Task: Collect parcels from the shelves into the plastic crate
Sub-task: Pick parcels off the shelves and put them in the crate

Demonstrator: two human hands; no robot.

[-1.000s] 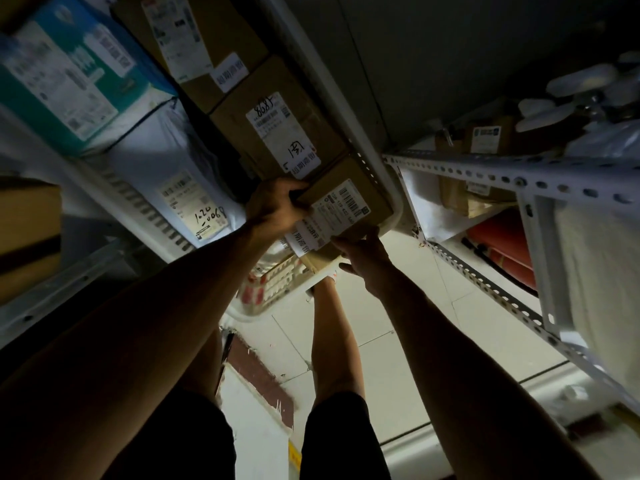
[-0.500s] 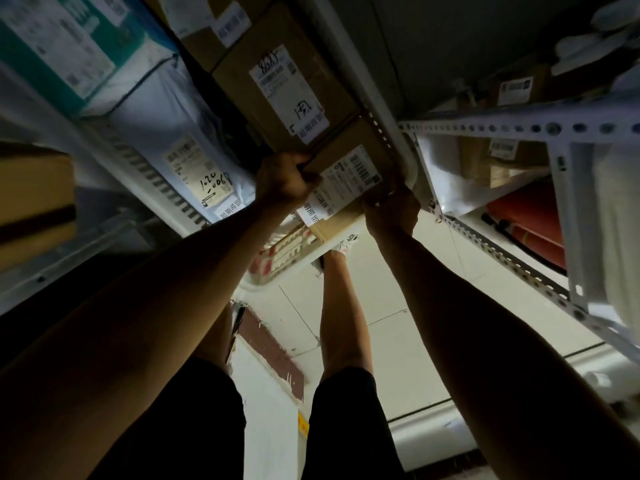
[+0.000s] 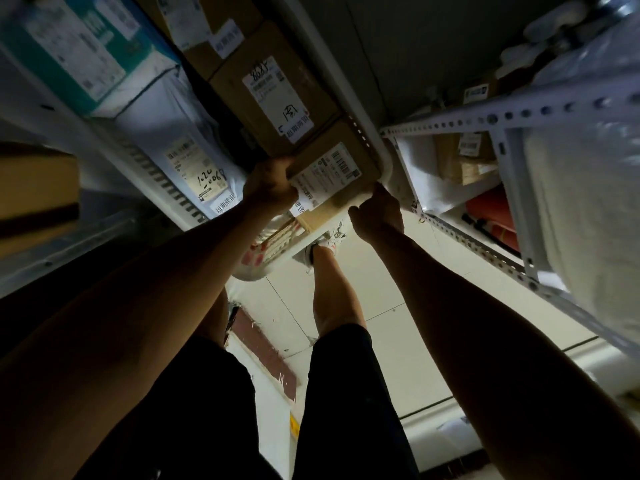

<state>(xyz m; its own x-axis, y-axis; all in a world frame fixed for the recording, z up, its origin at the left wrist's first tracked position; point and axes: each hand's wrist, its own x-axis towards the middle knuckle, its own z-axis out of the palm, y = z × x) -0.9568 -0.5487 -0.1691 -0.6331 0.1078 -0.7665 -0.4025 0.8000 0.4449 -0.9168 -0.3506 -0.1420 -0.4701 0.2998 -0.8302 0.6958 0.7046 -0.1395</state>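
A white plastic crate [image 3: 372, 140] sits below me, packed with parcels: a teal box [image 3: 69, 46], a white poly bag [image 3: 180, 140] and a large labelled cardboard box [image 3: 277, 98]. At the crate's near end lies a small cardboard box [image 3: 341, 161] with a white shipping label. My left hand [image 3: 268, 188] grips its near left corner, fingers curled over the edge. My right hand [image 3: 375, 211] is curled at the box's near right corner, close against the crate's rim. A pink-and-white packet [image 3: 273, 244] shows under the box.
White perforated metal shelving [image 3: 485, 119] stands to the right with cardboard parcels [image 3: 464, 157], a red item [image 3: 491, 216] and a large white bag [image 3: 581, 202]. A brown box [image 3: 34, 188] sits at the left. My legs and a shoe [image 3: 325, 242] stand on pale floor tiles.
My right hand moved from beneath the small box to its near right corner and curled there. The box has settled against the large cardboard box in the crate; my left hand kept its hold.
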